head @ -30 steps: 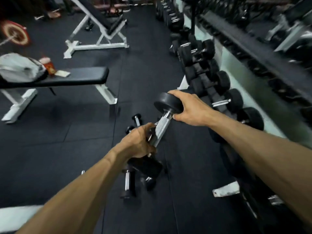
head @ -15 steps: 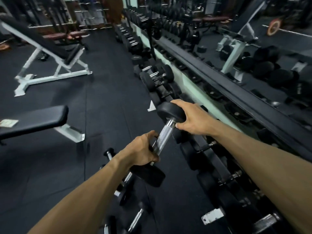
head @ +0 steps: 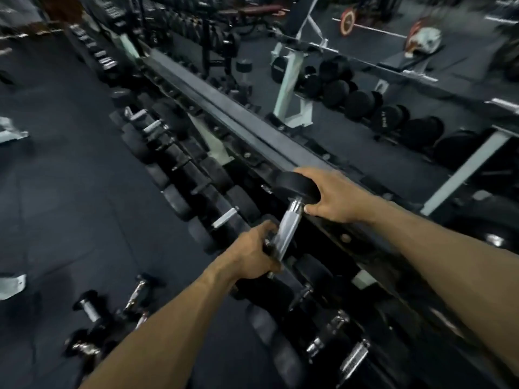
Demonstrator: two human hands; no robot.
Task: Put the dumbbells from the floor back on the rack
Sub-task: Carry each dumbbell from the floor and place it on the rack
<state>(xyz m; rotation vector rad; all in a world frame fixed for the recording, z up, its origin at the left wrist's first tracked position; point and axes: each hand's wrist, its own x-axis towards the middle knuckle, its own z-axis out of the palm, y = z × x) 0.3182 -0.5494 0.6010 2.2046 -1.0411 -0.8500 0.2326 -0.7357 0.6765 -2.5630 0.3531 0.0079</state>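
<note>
Dumbbell (head: 292,211) showing black ends, chrome handle; floor (head: 70,192) appearing dark grey; rack (head: 252,130) looking black, grey top rail.

floor (head: 70,209): small dumbbells (head: 92,310) | rack (head: 252,130): black dumbbells (head: 179,203) in row

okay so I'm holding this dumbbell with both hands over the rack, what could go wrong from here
1. The right hand cups the dumbbell by its far head; setting it down on the rack could pinch those fingers.
2. The left hand grips only the low end of the handle, so the weight may tip or slip.
3. Loose dumbbells lie on the floor by your left side; a step back could trip you.
</note>
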